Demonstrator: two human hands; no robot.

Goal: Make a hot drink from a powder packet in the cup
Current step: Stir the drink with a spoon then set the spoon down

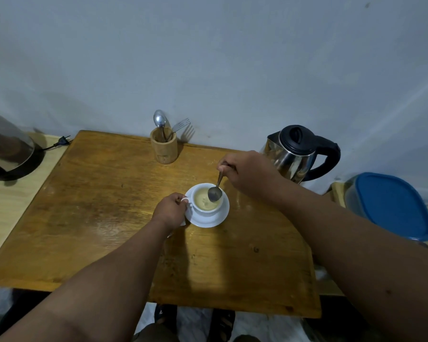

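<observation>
Now white cup (206, 203) w/ pale frothy drink, on saucer (209, 219), spoon (216, 190) dipped

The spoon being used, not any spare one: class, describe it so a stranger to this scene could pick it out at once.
Start at the wooden table, then find the white cup on its saucer near the middle. The spoon slants into that cup, its handle pinched by the right hand. The other spoon stands upright in the wooden holder by the wall.
</observation>
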